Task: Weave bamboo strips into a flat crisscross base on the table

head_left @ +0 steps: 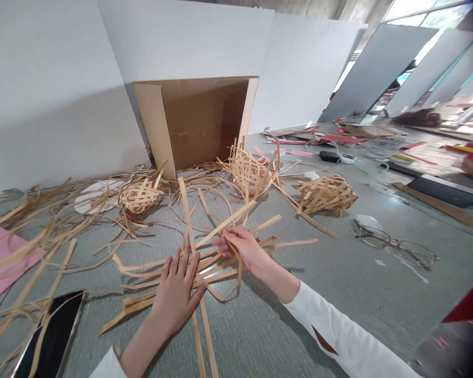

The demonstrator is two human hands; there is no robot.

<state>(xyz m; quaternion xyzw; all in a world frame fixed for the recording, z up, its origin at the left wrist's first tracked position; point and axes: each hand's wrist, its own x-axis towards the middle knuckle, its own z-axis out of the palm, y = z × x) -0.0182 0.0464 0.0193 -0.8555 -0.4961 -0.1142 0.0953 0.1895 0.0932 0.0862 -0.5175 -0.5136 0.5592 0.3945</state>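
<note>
One loose weave (220,276), flat on gray surface (358,299), in front of cardboard box (207,123). L hand (177,294): palm down, spread, pressing weave. R hand (246,252): pinching 1 strip (240,212), angled up off weave. Risks: weave prob. shifts if L hand lifts; strip may crease if bent sharply; loose ends (297,243) could snag R sleeve (350,336).

Open cardboard box (205,123) before white panels (197,42), eyeglasses (394,243) at right, pink sheet (3,245) at far left.
</note>
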